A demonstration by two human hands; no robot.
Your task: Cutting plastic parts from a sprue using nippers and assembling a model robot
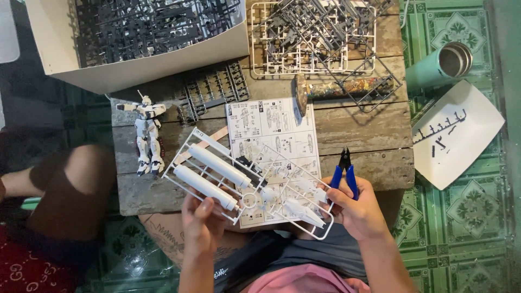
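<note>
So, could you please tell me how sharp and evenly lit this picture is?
Head view: soft all over, so the instruction sheet can't be read; light is flat and even, shadows faint; the white parts frame in the left hand looks bright, the left edge dim.

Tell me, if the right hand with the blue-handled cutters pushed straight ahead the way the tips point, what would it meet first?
The right hand aims the cutters up-frame. Bare wooden table lies ahead first; further on, probably the paint-speckled hammer, though height above the table is unclear.
</note>
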